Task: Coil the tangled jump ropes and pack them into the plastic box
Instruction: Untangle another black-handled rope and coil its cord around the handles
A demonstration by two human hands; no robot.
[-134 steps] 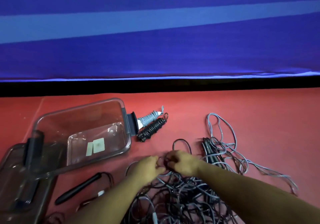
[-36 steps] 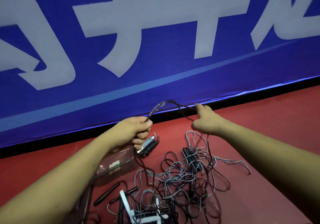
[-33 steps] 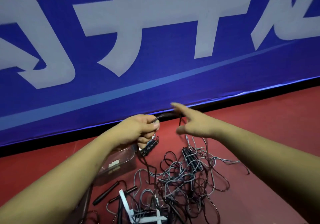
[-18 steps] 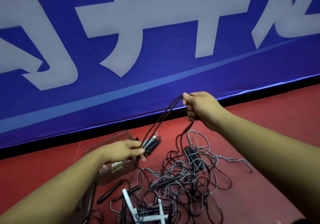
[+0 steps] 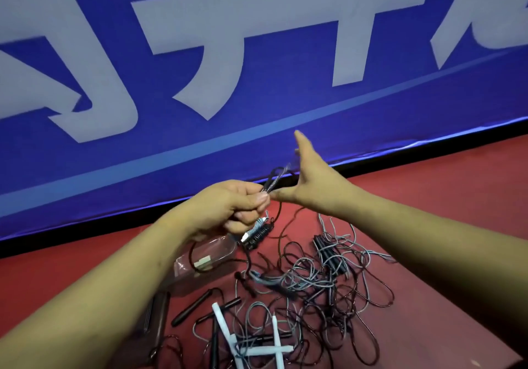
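Two hands meet up in mid-air right now. Half a second back the right hand was holding the dark rope up high while the left sat low by the box. Now the left hand (image 5: pixel 228 211) has come up and pinches a small bunch of loops of the dark rope (image 5: pixel 273 177) between thumb and fingers. The right hand (image 5: pixel 314 188) has let go, fingers spread wide and straight, thumb tip just beside the left thumb, so it holds nothing. Looks like one more turn just got handed over to the coil, and the right hand is free to fetch the next stretch.

The rest of that rope hangs down from under the left hand and runs into the tangle (image 5: pixel 314 280) on the red floor (image 5: pixel 428 225) below the right forearm, so there's plenty left to wind. That pile is a real mess of dark and grey cords, with a few white handles (image 5: pixel 225 331) nearer the person. Pulling more slack out could easily snag.

The plastic box (image 5: pixel 220 251) sits on the floor right below the left hand. Hard to tell if anything lies in it apart from a pale label. Two wound-up ropes (image 5: pixel 257 233) lie just beside its end, under the left fingers, not packed yet. Early days for this job, by the look of it.
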